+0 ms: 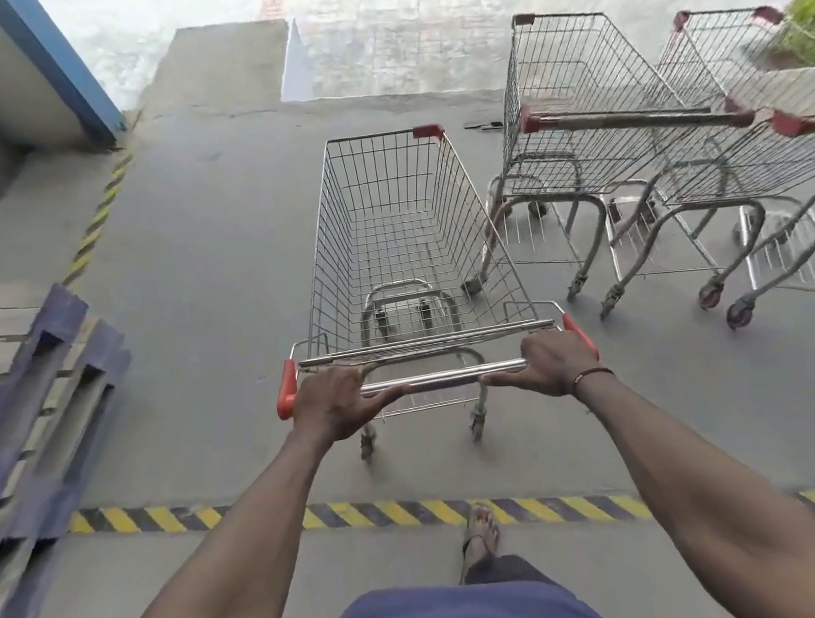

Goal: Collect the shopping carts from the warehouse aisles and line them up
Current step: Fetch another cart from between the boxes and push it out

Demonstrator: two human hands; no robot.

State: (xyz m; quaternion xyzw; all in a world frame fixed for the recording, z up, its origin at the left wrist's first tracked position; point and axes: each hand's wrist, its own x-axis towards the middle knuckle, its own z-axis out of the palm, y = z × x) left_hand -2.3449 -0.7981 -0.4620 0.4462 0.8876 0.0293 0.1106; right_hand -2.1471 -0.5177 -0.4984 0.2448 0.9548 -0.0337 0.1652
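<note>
The person stands at six o'clock with both arms out, pushing an empty wire shopping cart [407,246] dead ahead toward twelve. The left hand [336,402] and the right hand [552,365] each wrap the cart's chrome handle bar [443,376], fingers curled over it near the red end caps. Off at two o'clock two parked carts [590,98] stand side by side on the concrete, noses pointing away. This looks like the delivery step: a collected cart arriving at the row. The next move, I'd judge, calls for swinging the nose right and squaring it up alongside the nearest parked cart, minding its splayed wheels. A striped floor line [370,513] runs under the arms.
</note>
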